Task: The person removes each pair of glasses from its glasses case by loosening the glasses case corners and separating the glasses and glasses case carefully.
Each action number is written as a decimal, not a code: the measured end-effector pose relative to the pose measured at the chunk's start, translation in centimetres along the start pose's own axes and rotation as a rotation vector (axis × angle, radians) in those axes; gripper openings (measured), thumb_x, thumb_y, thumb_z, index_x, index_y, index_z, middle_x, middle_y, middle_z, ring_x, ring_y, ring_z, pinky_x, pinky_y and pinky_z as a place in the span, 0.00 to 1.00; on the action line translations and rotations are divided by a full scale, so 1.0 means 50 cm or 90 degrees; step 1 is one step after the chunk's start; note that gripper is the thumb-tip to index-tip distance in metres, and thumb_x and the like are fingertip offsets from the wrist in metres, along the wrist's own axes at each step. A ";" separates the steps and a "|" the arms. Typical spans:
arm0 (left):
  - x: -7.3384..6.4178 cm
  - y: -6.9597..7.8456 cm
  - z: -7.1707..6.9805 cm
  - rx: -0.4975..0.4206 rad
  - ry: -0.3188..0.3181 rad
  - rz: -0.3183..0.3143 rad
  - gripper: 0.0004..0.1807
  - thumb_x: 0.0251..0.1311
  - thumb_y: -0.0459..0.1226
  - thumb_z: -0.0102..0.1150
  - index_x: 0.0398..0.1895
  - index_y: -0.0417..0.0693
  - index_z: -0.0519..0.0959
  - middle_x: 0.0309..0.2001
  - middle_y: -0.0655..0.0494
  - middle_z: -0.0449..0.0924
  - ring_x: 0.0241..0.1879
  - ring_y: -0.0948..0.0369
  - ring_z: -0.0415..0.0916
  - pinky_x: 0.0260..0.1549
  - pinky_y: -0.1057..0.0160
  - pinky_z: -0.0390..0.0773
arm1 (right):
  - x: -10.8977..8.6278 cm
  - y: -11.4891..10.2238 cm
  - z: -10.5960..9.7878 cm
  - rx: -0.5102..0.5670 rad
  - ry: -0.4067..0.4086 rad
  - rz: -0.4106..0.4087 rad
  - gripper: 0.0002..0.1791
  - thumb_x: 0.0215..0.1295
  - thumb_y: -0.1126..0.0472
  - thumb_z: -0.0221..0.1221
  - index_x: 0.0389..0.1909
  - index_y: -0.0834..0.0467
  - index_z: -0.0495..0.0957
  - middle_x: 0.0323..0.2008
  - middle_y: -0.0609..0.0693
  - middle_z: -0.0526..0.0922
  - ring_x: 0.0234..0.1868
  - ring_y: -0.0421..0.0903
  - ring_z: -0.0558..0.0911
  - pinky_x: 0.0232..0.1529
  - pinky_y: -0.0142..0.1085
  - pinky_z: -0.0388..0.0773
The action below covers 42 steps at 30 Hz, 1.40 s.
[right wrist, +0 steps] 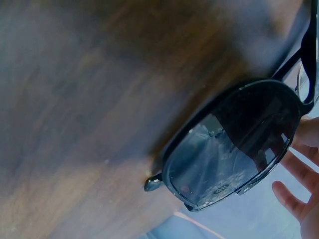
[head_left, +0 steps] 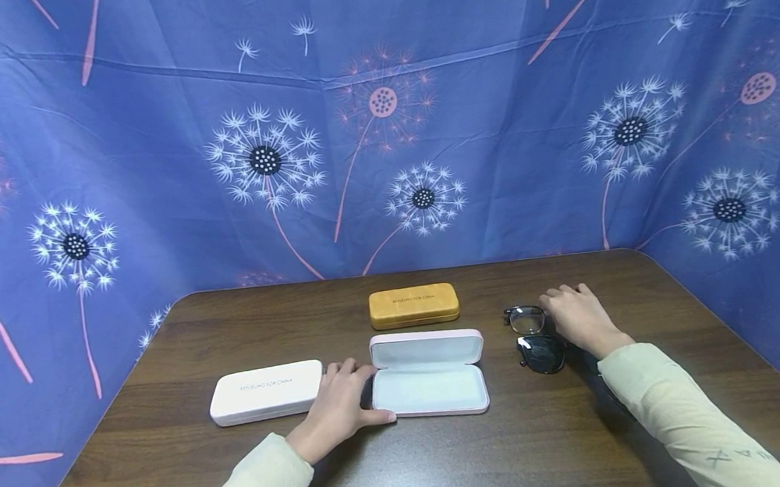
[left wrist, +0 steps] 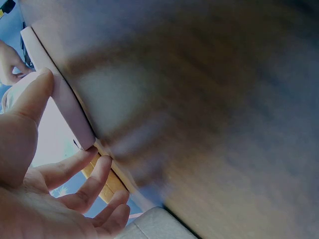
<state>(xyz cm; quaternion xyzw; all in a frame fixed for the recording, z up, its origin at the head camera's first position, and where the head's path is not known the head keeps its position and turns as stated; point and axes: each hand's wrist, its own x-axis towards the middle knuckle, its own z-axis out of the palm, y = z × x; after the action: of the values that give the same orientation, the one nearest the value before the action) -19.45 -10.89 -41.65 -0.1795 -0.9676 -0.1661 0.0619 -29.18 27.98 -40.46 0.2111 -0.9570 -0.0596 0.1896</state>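
My left hand (head_left: 342,405) is at the left end of a pink glasses case (head_left: 429,393), which lies open with its pale inside facing up. The thumb (left wrist: 37,97) presses the case's front edge and the index finger touches a corner, gripping that end. My right hand (head_left: 580,318) holds clear-lens eyeglasses (head_left: 527,319) at their right side and hides part of them. Black sunglasses (head_left: 542,354) lie just nearer to me, beside the right wrist; their dark lens (right wrist: 234,144) fills much of the right wrist view.
A closed white glasses case (head_left: 263,393) with printed lettering lies left of the left hand. Behind the pink case sits a closed yellow glasses case (head_left: 413,306). A blue dandelion-print cloth (head_left: 350,122) hangs round the back and sides of the brown wooden table (head_left: 440,474).
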 end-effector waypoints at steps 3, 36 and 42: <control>0.000 0.001 -0.001 0.001 -0.003 -0.001 0.40 0.31 0.58 0.71 0.48 0.43 0.77 0.42 0.45 0.75 0.45 0.43 0.69 0.44 0.46 0.70 | -0.001 0.000 0.004 -0.001 -0.001 0.000 0.06 0.47 0.70 0.61 0.28 0.59 0.77 0.28 0.53 0.81 0.33 0.54 0.77 0.32 0.49 0.68; -0.001 0.002 -0.001 0.009 0.000 0.004 0.40 0.31 0.58 0.70 0.49 0.43 0.77 0.42 0.44 0.75 0.43 0.44 0.70 0.42 0.47 0.70 | 0.001 0.003 0.016 0.023 -0.017 0.026 0.03 0.53 0.67 0.60 0.27 0.59 0.75 0.28 0.54 0.81 0.33 0.55 0.77 0.31 0.49 0.69; 0.000 0.002 -0.002 0.008 -0.002 0.002 0.40 0.31 0.59 0.70 0.49 0.43 0.77 0.42 0.45 0.75 0.43 0.44 0.70 0.43 0.47 0.70 | 0.004 -0.006 0.004 0.034 0.003 0.021 0.02 0.55 0.66 0.58 0.28 0.60 0.74 0.28 0.55 0.80 0.33 0.55 0.77 0.34 0.51 0.70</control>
<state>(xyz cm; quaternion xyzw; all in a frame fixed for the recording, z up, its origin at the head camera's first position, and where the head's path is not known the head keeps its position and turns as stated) -19.39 -10.83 -41.54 -0.1809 -0.9685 -0.1598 0.0614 -29.33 27.64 -40.61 0.2008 -0.9611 -0.0302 0.1873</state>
